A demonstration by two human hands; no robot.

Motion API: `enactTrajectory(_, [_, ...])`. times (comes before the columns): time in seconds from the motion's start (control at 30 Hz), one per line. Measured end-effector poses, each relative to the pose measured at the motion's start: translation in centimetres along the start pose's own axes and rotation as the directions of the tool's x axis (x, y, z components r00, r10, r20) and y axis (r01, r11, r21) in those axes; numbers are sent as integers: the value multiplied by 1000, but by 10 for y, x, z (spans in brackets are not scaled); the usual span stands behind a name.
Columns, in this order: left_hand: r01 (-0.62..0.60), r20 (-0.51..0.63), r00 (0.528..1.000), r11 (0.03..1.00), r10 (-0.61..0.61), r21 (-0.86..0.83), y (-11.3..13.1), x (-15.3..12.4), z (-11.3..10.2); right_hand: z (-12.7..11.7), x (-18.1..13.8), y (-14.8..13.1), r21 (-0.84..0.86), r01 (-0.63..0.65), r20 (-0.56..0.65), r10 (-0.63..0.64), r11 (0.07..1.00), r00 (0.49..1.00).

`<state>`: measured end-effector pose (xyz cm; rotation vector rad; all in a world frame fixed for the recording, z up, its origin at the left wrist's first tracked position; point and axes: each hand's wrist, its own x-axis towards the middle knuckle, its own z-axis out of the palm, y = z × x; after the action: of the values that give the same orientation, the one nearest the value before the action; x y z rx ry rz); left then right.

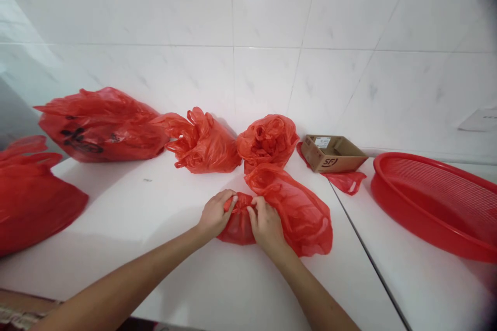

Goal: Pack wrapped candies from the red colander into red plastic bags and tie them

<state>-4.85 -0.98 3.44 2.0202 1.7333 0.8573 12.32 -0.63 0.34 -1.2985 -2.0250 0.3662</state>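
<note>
Bag (pixel 238 231) — one, in two grips (pixel 215 215)

This is an indoor working place, home or small workshop, I cannot tell which: the wall (pixel 267 77) has glossy white tiles (pixel 174 80), and the tabletop (pixel 209 279) carries red plastic bags (pixel 213 147), a cardboard box (pixel 330 163) and a mesh basket (pixel 419 222).

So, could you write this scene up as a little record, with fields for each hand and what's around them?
Left hand: pinching the gathered top of a small red bag
Right hand: pinching the same top, opposite side
Beside right hand: loose red bag
Near tiled wall: three bundled red bags
Farther right: cardboard box, red mesh basket
Surface: white tabletop
Bag contents: cannot tell
</note>
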Motion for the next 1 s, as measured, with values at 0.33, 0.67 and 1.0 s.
enactTrajectory(0.33, [174,-20,985,985,-173,24,-1,44,35,-34,43,85,9,-32,12,32,999,999])
enactTrajectory(0.67, [226,-110,967,973,-229,-43,13,18,55,-53,8,71,45,-40,-4,40,998,999])
enactTrajectory(1.0, [211,27,976,967,-217,142,18,17,70,-20,-8,71,-121,-118,150,136,986,979])
